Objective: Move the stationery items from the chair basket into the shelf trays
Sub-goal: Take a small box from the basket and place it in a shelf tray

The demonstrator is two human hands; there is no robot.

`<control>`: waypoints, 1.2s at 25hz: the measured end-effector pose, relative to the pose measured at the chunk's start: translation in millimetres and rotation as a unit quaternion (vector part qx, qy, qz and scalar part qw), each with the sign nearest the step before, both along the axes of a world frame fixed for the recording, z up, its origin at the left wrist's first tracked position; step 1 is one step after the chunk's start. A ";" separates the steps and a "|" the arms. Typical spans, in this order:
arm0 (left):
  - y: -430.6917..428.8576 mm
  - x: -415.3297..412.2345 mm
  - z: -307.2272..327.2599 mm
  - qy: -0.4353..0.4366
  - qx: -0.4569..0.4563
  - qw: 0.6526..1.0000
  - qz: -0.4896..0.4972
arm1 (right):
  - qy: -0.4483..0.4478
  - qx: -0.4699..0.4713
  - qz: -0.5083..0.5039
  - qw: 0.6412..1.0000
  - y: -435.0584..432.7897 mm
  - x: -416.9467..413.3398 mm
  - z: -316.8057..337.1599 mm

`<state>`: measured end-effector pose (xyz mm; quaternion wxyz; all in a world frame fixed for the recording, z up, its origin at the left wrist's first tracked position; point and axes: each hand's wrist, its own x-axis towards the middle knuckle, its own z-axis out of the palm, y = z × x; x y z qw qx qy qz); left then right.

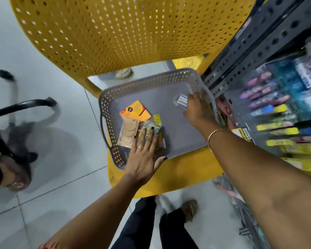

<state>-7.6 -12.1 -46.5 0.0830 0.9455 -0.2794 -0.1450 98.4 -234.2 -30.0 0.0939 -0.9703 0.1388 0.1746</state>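
A grey perforated basket sits on the seat of a yellow chair. In its left half lie an orange packet, a clear pack of round items, a small yellow tag and a colourful clear pack. My left hand lies flat, fingers spread, on the colourful pack. My right hand reaches to the basket's far right corner with its fingers on a small white and blue pack. The shelf trays on the right hold blurred colourful items.
A dark perforated shelf upright runs along the chair's right side. A black metal stool frame stands on the tiled floor at the left, with another person's foot beside it. My legs and shoes are below the chair.
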 end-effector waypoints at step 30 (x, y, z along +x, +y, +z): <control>-217.8 12.0 360.4 -0.197 -0.247 0.911 -0.264 | -0.296 -0.022 -0.225 0.928 -142.3 -206.6 514.1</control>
